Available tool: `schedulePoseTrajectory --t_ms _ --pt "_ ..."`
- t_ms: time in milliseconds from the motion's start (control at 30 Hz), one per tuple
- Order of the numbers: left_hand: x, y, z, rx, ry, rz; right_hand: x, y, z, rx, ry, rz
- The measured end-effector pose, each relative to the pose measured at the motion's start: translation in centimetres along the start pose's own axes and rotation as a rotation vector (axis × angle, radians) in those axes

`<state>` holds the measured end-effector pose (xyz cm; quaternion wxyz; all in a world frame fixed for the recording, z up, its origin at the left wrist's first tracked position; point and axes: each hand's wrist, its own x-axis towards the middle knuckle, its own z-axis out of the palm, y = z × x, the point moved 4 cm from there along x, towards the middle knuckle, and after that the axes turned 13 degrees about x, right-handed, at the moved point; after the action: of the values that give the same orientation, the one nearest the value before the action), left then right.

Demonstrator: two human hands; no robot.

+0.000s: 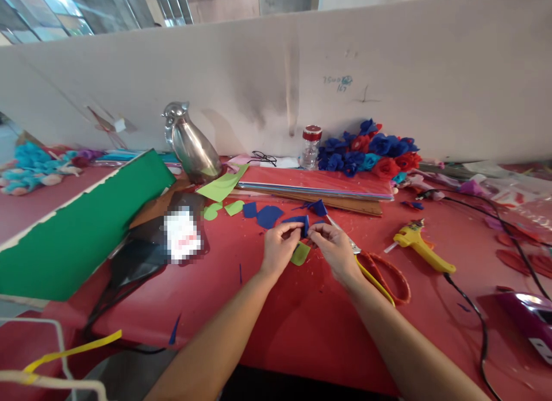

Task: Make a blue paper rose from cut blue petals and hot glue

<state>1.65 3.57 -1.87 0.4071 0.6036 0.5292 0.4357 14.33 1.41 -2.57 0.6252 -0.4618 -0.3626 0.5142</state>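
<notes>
My left hand [279, 247] and my right hand [334, 248] meet over the red table [284, 314], both pinched on a small dark blue felt piece [301, 222] held between them. A green leaf-shaped piece [300, 254] lies just under my hands. More blue felt cut-outs [268, 216] and green ones [234, 207] lie beyond them. Scissors with red and yellow handles [379, 268] rest on the table by my right wrist.
A yellow glue gun [420, 247] with a black cord lies to the right. A pile of blue and red felt roses [371, 151] sits by the wall, with a jar [310, 146], a metal jug [192, 145], stacked felt sheets [314, 185] and a green sheet [73, 234].
</notes>
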Motion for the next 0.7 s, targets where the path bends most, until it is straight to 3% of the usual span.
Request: schedulePoseTrajectory --t_ms 100,700 --pt "0.12 -0.29 0.18 -0.025 -0.012 -0.051 -0.02 -0.02 -0.04 -0.018 -0.015 -0.008" --pt "0.35 -0.54 0.16 0.016 -0.075 -0.041 0.22 0.58 -0.2 -0.164 -0.054 -0.055"
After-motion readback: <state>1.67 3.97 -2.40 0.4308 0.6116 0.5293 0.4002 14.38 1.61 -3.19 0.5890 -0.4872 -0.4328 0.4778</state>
